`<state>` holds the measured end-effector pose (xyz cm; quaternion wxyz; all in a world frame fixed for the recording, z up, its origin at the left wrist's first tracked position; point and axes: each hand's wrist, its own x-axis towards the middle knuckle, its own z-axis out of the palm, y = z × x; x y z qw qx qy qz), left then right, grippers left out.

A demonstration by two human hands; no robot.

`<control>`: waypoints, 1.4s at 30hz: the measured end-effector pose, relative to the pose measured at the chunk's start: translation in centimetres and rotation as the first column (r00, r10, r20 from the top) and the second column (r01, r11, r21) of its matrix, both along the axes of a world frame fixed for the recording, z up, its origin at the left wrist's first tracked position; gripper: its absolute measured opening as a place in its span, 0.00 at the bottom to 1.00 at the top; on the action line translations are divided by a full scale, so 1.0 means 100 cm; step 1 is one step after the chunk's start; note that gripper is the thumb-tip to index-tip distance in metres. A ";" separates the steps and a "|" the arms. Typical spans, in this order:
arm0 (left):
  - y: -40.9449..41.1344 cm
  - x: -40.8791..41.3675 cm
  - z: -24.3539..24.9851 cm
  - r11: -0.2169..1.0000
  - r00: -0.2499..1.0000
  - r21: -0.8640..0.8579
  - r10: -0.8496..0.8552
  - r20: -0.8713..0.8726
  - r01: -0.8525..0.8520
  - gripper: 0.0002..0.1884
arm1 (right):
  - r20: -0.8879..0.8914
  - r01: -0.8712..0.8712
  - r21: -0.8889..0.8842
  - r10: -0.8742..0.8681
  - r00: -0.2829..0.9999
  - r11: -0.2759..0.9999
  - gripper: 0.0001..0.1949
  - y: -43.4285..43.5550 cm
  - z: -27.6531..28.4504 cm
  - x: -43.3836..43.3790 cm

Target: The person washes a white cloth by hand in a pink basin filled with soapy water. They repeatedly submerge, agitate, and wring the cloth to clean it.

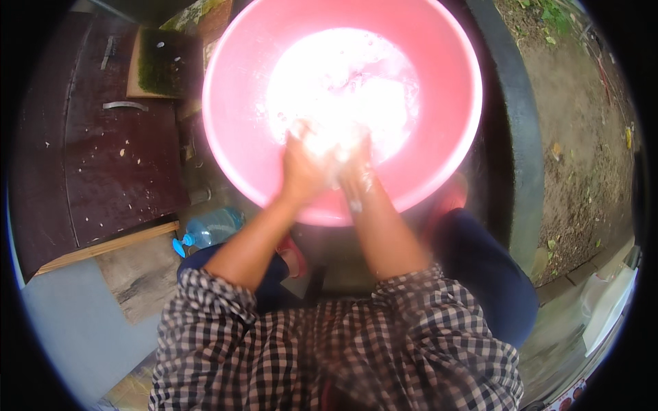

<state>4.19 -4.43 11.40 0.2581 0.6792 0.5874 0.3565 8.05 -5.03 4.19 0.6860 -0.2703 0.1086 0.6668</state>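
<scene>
A wide pink plastic basin [442, 103] stands before me, with glare over the sudsy water [411, 87] at its bottom. Inside its near side, my left hand [303, 169] and my right hand [357, 164] are close together. Both are blurred, and the fingers fade into the bright white area. A pale mass [380, 103], possibly wet cloth, lies in the water just beyond them. Whether the fingers grip part of it is hidden by the glare. Wet white suds cling to my right wrist.
Left of the basin are a dark wooden cabinet panel [123, 154] with metal handles and a mossy board [167, 61]. A clear blue bottle [213, 228] lies near my left knee. A concrete ledge [522, 128] borders bare soil [570, 128] on the right.
</scene>
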 end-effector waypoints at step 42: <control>0.080 -0.096 -0.001 0.788 0.709 -0.603 0.354 0.610 0.124 0.11 | 0.269 0.126 0.144 -0.161 0.950 0.982 0.21 0.016 -0.029 0.111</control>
